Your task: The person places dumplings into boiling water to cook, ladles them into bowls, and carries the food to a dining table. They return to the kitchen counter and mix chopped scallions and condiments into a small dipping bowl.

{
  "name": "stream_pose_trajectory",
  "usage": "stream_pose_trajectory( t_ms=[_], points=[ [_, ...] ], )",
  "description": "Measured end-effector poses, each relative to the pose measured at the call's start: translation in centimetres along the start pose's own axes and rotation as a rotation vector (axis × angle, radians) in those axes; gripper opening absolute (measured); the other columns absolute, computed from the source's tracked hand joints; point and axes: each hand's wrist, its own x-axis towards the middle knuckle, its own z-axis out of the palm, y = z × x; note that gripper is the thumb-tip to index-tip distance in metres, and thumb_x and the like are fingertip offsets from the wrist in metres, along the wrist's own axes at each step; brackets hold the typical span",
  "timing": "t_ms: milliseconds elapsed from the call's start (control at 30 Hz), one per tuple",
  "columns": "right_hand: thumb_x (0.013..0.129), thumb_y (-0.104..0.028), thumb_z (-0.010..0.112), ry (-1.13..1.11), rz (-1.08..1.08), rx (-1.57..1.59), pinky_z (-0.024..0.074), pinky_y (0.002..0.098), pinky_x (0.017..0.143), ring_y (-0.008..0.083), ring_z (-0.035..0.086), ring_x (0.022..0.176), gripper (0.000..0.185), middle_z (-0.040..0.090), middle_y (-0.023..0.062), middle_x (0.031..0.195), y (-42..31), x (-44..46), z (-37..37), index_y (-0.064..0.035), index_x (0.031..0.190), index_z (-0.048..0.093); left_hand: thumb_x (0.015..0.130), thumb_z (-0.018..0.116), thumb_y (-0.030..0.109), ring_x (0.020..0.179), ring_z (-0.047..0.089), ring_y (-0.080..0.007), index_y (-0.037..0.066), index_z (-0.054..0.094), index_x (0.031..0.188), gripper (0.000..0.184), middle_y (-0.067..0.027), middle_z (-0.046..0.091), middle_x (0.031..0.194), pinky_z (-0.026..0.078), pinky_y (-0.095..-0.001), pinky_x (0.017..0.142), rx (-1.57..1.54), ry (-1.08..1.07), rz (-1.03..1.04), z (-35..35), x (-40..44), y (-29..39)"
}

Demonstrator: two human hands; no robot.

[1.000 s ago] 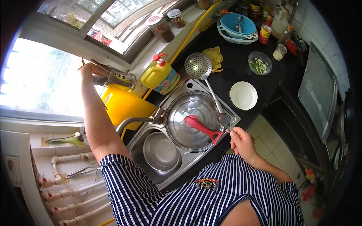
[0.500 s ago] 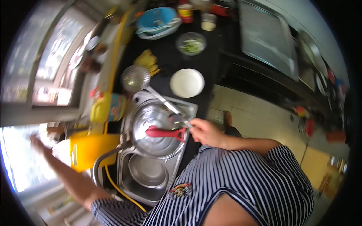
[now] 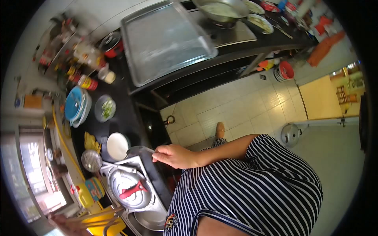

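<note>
My right hand [image 3: 172, 156] is closed on the thin handle of a metal spoon [image 3: 138, 150], whose bowl is beside a white bowl [image 3: 117, 146] on the black counter. At the lower left, my blurred left hand [image 3: 63, 223] holds long wooden chopsticks [image 3: 96, 214] over a yellow container [image 3: 103, 224]. A metal lid [image 3: 125, 181] with a red handle [image 3: 132, 190] covers one side of the sink. The long handle of a perforated skimmer [image 3: 91, 161] lies across the sink's edge. A metal basin [image 3: 151, 219] sits in the other side.
A glass bowl of chopped greens [image 3: 105, 108], blue basin [image 3: 74, 104] and yellow cloth [image 3: 91, 142] lie on the counter. Farther off are a large metal tray [image 3: 165, 43], a wok [image 3: 220, 10] and plates of food [image 3: 260, 23]. A yellow soap bottle [image 3: 89, 192] stands beside the sink.
The view has swung right, bringing the wok and plates into sight. Chopsticks now extend from my left hand, away from the holder by the window. My right hand still holds the spoon.
</note>
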Motion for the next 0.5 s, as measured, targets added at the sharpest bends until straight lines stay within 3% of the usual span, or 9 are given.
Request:
stream_pose_trajectory(
  t_ms=[33, 100, 167, 233, 300, 367, 433, 467, 500],
  points=[
    [0.101, -0.029, 0.047, 0.001, 0.168, 0.118, 0.0454, 0.0299, 0.057, 0.0164, 0.059, 0.062, 0.031, 0.060, 0.0088, 0.067, -2.7, -1.4, -3.0, -0.0003, 0.096, 0.058, 0.099, 0.051, 0.033, 0.050, 0.041, -0.0066, 0.005, 0.062, 0.106, 0.030, 0.0014, 0.053, 0.071, 0.031, -0.0232, 0.042, 0.159, 0.140, 0.060, 8.6, -0.3, -3.6],
    [0.104, -0.025, 0.042, 0.125, -0.064, 0.299, 0.0503, 0.0281, 0.069, 0.0145, 0.064, 0.075, 0.030, 0.065, 0.0087, 0.081, -1.6, -3.0, -7.0, -0.0003, 0.091, 0.053, 0.100, 0.046, 0.043, 0.043, 0.033, -0.0064, 0.009, 0.065, 0.094, 0.039, 0.0044, 0.046, 0.061, 0.026, -0.0260, 0.041, 0.495, 0.453, 0.108, 25.2, -1.0, -10.9],
    [0.104, -0.024, 0.042, 0.254, -0.212, 0.319, 0.0520, 0.0285, 0.077, 0.0171, 0.065, 0.082, 0.027, 0.067, 0.0102, 0.090, -1.0, -5.0, -11.5, -0.0004, 0.094, 0.051, 0.102, 0.046, 0.030, 0.053, 0.045, -0.0093, 0.006, 0.059, 0.096, 0.028, -0.0011, 0.053, 0.065, 0.040, -0.0260, 0.052, 0.723, 0.213, 0.053, 31.8, -0.6, -17.3],
    [0.104, -0.020, 0.041, 0.295, -0.192, 0.307, 0.0537, 0.0305, 0.084, 0.0195, 0.066, 0.094, 0.023, 0.067, 0.0126, 0.097, 0.0, -8.1, -16.5, 0.0006, 0.098, 0.049, 0.103, 0.042, 0.026, 0.061, 0.051, -0.0125, 0.005, 0.055, 0.102, 0.025, -0.0037, 0.054, 0.065, 0.045, -0.0290, 0.061, 0.518, -0.005, 0.106, 40.1, -1.4, -23.0],
    [0.105, -0.015, 0.036, 0.321, -0.162, 0.281, 0.0510, 0.0316, 0.097, 0.0217, 0.063, 0.106, 0.021, 0.064, 0.0171, 0.108, -0.1, -11.7, -21.3, 0.0014, 0.105, 0.048, 0.104, 0.040, 0.022, 0.063, 0.055, -0.0164, 0.004, 0.050, 0.108, 0.021, -0.0049, 0.053, 0.064, 0.049, -0.0324, 0.065, 0.055, -0.118, 0.034, 48.9, -2.4, -26.4],
    [0.105, -0.013, 0.035, 0.395, -0.117, 0.354, 0.0545, 0.0305, 0.092, 0.0218, 0.065, 0.104, 0.019, 0.063, 0.0172, 0.106, 1.2, -14.7, -24.4, 0.0016, 0.105, 0.047, 0.104, 0.041, 0.021, 0.068, 0.057, -0.0177, 0.006, 0.049, 0.108, 0.018, -0.0032, 0.053, 0.072, 0.051, -0.0349, 0.070, -0.193, -0.279, -0.088, 54.8, -3.2, -28.6],
    [0.105, -0.018, 0.035, 0.595, 0.007, 0.467, 0.0566, 0.0245, 0.066, 0.0157, 0.067, 0.078, 0.022, 0.063, 0.0121, 0.086, 1.2, -18.5, -26.8, 0.0002, 0.103, 0.048, 0.104, 0.042, 0.023, 0.067, 0.056, -0.0174, 0.005, 0.048, 0.110, 0.020, -0.0030, 0.053, 0.071, 0.052, -0.0365, 0.071, -0.242, -0.278, -0.156, 60.7, -4.6, -30.5],
    [0.105, -0.018, 0.035, 0.609, 0.006, 0.474, 0.0566, 0.0245, 0.066, 0.0157, 0.067, 0.078, 0.022, 0.063, 0.0121, 0.086, 1.1, -20.1, -28.0, 0.0002, 0.103, 0.048, 0.104, 0.043, 0.024, 0.068, 0.056, -0.0172, 0.004, 0.046, 0.113, 0.022, -0.0029, 0.053, 0.072, 0.052, -0.0370, 0.072, -0.264, -0.299, -0.220, 63.3, -5.2, -31.2],
    [0.105, -0.022, 0.035, 0.674, 0.048, 0.420, 0.0486, 0.0228, 0.055, 0.0122, 0.059, 0.065, 0.025, 0.058, 0.0082, 0.076, 0.9, -21.6, -29.1, -0.0013, 0.102, 0.049, 0.104, 0.043, 0.025, 0.068, 0.056, -0.0166, 0.005, 0.046, 0.116, 0.024, -0.0032, 0.054, 0.074, 0.052, -0.0359, 0.072, -0.284, -0.343, -0.279, 65.6, -6.0, -31.9]
  ],
)
